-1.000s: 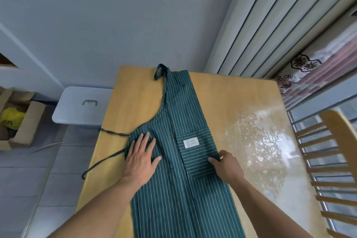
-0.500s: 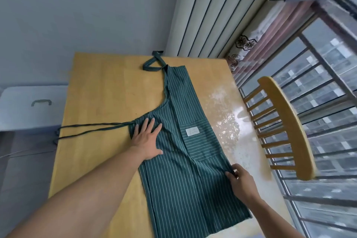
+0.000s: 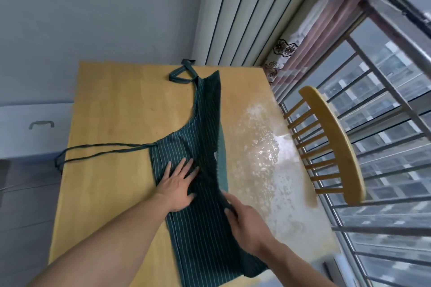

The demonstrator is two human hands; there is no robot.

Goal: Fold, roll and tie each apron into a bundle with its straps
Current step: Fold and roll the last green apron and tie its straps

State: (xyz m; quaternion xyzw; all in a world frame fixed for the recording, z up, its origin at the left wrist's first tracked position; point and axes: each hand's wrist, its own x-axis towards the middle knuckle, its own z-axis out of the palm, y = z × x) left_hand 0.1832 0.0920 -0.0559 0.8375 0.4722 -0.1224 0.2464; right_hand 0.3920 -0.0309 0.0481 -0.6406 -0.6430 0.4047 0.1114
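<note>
A dark green apron (image 3: pixel 200 235) with thin white stripes lies lengthwise on the wooden table (image 3: pixel 116 105). My left hand (image 3: pixel 178 185) presses flat on its left half, fingers straight. My right hand (image 3: pixel 245 223) grips the apron's right edge, which is lifted and folded over toward the left, hiding the pocket label. The neck loop (image 3: pixel 180 74) lies at the far end. Two thin waist straps (image 3: pixel 102 150) trail left to the table's edge.
A wooden spindle-back chair (image 3: pixel 331 147) stands at the table's right side, beside a railed window. A grey cabinet with a handle (image 3: pixel 40 124) sits left of the table. Glare covers the table's right part (image 3: pixel 263 147).
My right hand has lifted the apron's right edge and carried it left over the middle, covering the pocket. My left hand stays pressed on the left half. The view has tilted right.
</note>
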